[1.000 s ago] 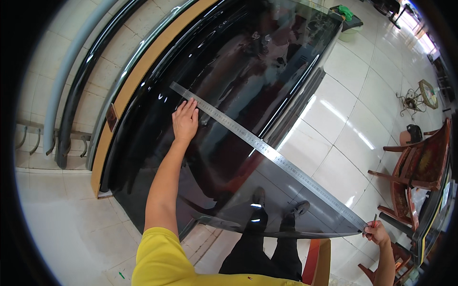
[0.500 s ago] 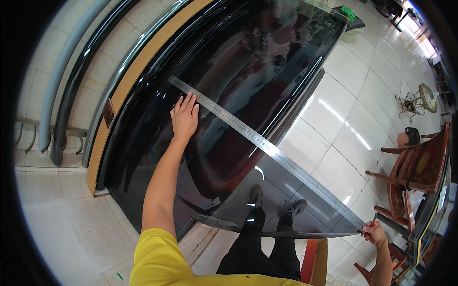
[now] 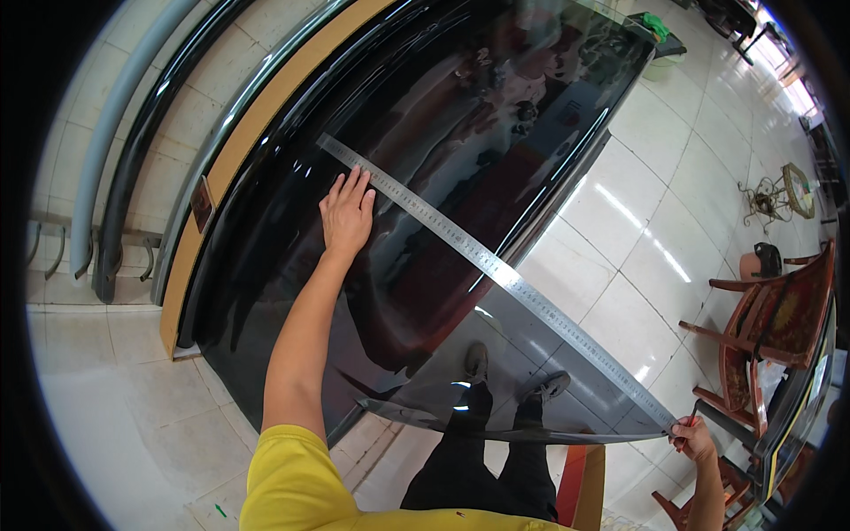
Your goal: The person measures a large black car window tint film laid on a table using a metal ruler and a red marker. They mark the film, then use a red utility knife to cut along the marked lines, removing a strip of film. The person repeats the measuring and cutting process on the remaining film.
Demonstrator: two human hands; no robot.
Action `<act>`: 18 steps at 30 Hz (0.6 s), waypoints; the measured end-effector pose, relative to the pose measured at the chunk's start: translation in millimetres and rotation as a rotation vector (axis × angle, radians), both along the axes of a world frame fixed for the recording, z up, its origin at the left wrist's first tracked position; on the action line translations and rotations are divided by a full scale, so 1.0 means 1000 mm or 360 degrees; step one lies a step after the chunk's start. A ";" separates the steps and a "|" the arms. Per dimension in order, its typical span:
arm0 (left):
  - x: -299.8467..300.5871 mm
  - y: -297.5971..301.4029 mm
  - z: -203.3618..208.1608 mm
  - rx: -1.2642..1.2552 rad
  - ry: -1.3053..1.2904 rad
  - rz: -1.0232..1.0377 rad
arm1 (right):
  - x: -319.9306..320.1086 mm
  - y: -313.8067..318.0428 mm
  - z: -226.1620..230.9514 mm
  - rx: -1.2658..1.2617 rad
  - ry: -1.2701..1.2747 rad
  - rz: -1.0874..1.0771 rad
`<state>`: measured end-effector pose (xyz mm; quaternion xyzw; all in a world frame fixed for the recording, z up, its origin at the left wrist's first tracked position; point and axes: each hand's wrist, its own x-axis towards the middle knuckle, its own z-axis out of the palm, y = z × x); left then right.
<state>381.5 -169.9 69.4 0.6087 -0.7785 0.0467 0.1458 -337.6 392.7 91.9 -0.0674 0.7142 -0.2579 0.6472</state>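
A long metal ruler (image 3: 496,267) lies diagonally across a sheet of dark see-through film (image 3: 522,354). The film covers a glossy dark surface (image 3: 425,97), and its near right part spans the gap beyond that surface's edge. My left hand (image 3: 347,214) rests palm down on the film, fingers stretched out, fingertips against the ruler near its far left end. At the film's right corner, by the ruler's near end, my right hand (image 3: 695,440) is closed round a slim red tool (image 3: 685,428). Its exact kind is too small to make out. My shoes (image 3: 551,384) show through the film.
Curved grey and black tubes (image 3: 133,168) and a tan strip (image 3: 257,124) stand along the left. Wooden chairs (image 3: 770,310) and a small ornate metal stand (image 3: 770,195) are on the right. A red and tan box (image 3: 584,482) stands beside my legs. A green cloth (image 3: 653,26) lies at the far corner.
The red tool in my right hand has tilted and shows more clearly at the film's corner. My left hand and the ruler hold nearly the same place; the view has shifted slightly.
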 end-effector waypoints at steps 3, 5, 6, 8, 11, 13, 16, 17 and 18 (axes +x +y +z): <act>0.000 -0.001 0.000 0.0013 -0.0004 0.0022 | -0.003 0.000 -0.002 0.0024 -0.0003 0.0013; -0.001 -0.001 0.000 0.0028 -0.0020 0.0043 | -0.005 0.001 -0.002 0.0027 -0.0029 0.0003; -0.001 -0.001 0.000 0.0010 -0.0022 0.0031 | -0.005 0.001 -0.001 0.0028 -0.0042 0.0000; -0.001 -0.001 0.000 0.0040 -0.0031 0.0052 | -0.007 0.001 0.000 0.0028 -0.0017 0.0041; -0.002 -0.001 0.000 0.0065 -0.0024 0.0053 | -0.007 -0.002 0.001 0.0045 -0.0004 0.0094; -0.002 -0.001 0.001 0.0056 -0.0028 0.0043 | -0.008 -0.007 0.002 0.0083 0.0001 0.0124; -0.002 -0.002 0.002 0.0062 -0.0049 0.0039 | -0.004 -0.010 0.005 0.0131 0.0012 0.0132; -0.003 -0.002 0.003 0.0100 -0.0067 0.0062 | -0.003 -0.011 0.006 0.0122 0.0012 0.0127; -0.003 -0.002 0.003 0.0070 -0.0059 0.0038 | -0.002 -0.011 0.006 0.0112 -0.0009 0.0121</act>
